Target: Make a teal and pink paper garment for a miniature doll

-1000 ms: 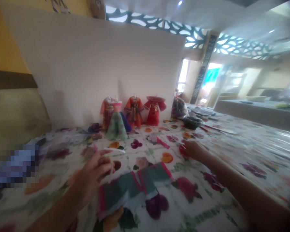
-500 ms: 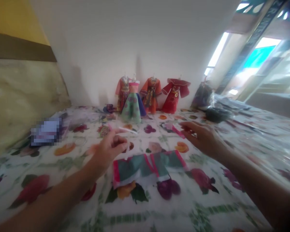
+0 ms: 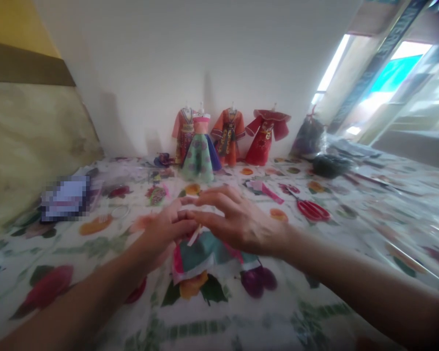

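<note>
My left hand is closed, thumb against fingers, on a narrow white strip whose end hangs below the fingertips. My right hand reaches across to it, thumb and fingers apart, their tips beside or touching the left fingers; exact contact is blurred. Beneath both hands a small teal doll-garment piece with pink edging and a pale lower border lies flat, its right part mostly covered by my right hand. Red-handled scissors lie to the right of my right hand.
Doll-sized outfits stand by the wall, including a green skirt dress and a red dress. A pink strip lies behind my right hand. Clear plastic spreads at right; a dark bundle sits farther back. Fruit-print cloth covers the table.
My right hand has moved left from beside the pink strip to my left hand. The scissors now show on the table at right. My left hand keeps the white strip.
</note>
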`<state>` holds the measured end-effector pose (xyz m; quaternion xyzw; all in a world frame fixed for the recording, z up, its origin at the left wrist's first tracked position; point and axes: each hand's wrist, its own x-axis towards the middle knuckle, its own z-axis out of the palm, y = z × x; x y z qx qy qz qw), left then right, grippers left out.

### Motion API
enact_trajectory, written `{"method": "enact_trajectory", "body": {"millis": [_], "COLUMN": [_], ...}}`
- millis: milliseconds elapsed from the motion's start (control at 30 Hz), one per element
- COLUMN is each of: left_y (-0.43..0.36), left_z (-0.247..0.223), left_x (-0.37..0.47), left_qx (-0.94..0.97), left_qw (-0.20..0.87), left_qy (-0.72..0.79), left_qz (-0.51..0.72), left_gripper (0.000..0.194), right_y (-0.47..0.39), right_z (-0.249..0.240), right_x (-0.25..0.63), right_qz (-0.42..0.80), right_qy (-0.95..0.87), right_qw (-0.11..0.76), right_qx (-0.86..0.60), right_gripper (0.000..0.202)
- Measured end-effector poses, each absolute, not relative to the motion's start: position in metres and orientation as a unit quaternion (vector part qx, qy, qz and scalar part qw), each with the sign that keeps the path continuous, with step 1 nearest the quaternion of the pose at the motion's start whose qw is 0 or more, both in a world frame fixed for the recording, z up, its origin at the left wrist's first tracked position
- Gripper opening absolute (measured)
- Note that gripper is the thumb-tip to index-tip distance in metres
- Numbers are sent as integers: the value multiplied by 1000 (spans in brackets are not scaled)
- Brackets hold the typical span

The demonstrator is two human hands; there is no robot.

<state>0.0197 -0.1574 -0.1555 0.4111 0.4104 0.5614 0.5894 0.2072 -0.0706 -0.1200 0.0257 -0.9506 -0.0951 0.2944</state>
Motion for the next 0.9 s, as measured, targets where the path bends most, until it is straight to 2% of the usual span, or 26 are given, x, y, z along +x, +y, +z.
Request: {"method": "enact_trajectory", "body": {"millis": [200, 333, 433, 533, 767, 900], "left_y": [-158, -158, -158, -159, -160, -162], "left_z": [-152, -155, -157, -157, -160, -160], "left_x": [20, 19, 20, 21, 23, 27], "left_qx": [404, 428, 454, 474, 489, 461], "left_qw": [577, 536, 500, 475, 465, 438], "left_qy": [434, 456, 483, 495, 512, 542], "left_qz": [562, 568, 558, 552, 532, 549], "left_gripper": [51, 51, 52, 53, 52, 52], "right_y": [-69, -74, -79, -82, -86, -63], "right_z": [-124, -124, -126, -130, -133, -129], "right_x": [208, 210, 208, 204, 206, 228], "right_qz": [-39, 142, 316, 418, 433, 383], "right_qy": [-935, -916, -877, -843, -827, -831], "right_qw": [351, 357, 314, 280, 290, 333], "right_qx": [-10, -117, -177, -190, -209, -229], "right_gripper": [20, 18, 17, 16, 13, 17]}}
